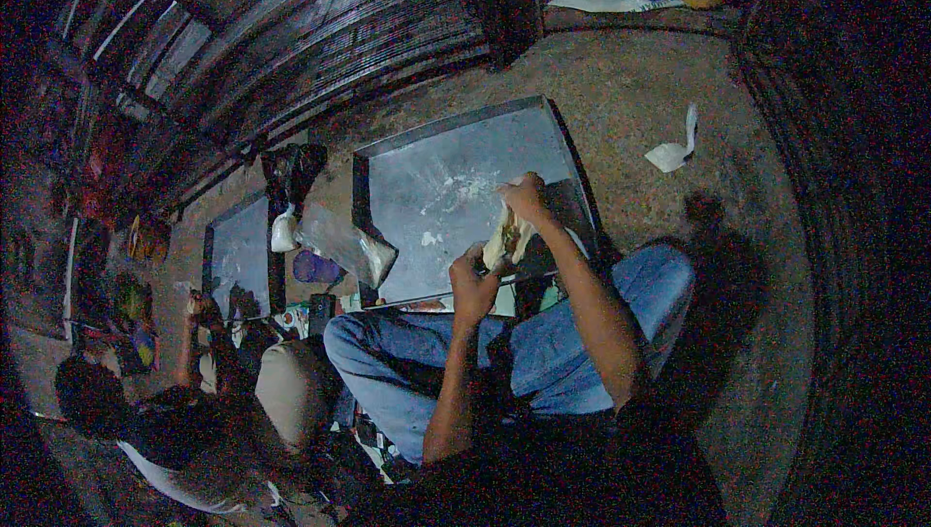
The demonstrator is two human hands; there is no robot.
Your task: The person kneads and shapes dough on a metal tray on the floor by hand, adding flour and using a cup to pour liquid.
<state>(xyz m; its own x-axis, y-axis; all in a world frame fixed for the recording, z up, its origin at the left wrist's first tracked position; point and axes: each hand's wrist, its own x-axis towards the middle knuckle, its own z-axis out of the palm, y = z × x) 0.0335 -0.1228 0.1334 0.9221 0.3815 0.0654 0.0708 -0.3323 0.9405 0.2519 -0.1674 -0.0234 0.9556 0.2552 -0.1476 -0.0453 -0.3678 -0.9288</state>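
Note:
A soft, pale piece of dough (501, 247) stretches between my two hands above the near right part of a metal tray (402, 163). My left hand (473, 284) is closed on its lower end, by the tray's near edge. Farther away and to the right, my right hand (526, 196) pinches the upper end. White powder (461, 195), like flour, is scattered over the tray's middle. Dim light and grain blur the dough's finer shape.
Left of the tray are a clear plastic bag (354, 246), a purple container (315, 266) and a black bag (293, 166). Another person (184, 420) sits at the left by a second tray (238, 246). A white bag (669, 155) lies on the floor at right.

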